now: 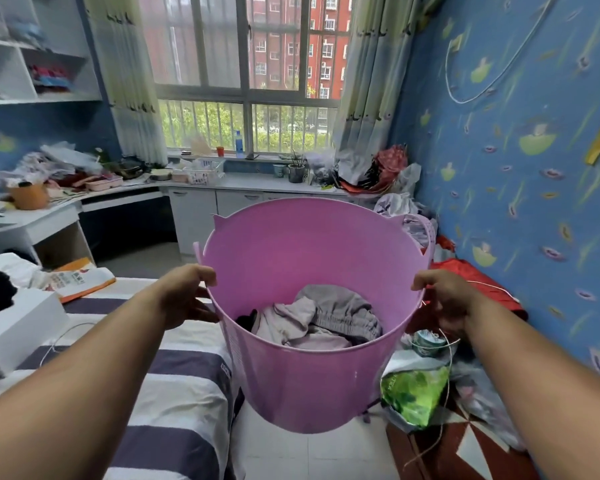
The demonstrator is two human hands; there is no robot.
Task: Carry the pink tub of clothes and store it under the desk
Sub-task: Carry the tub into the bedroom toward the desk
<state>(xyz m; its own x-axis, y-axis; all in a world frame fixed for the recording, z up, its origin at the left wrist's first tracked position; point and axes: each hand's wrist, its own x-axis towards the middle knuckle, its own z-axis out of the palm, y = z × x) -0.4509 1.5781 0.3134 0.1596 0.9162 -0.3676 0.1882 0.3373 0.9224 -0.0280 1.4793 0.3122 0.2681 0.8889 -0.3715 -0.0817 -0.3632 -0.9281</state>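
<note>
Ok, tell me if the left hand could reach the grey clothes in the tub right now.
Probably not yet: the left hand grips the pink tub rim, sharing its weight. The grey clothes lie uncovered, though deep inside.

The pink tub (312, 375) hides the fingertips of both hands; shelves far beyond the left hand (187, 294) are blurred.
</note>
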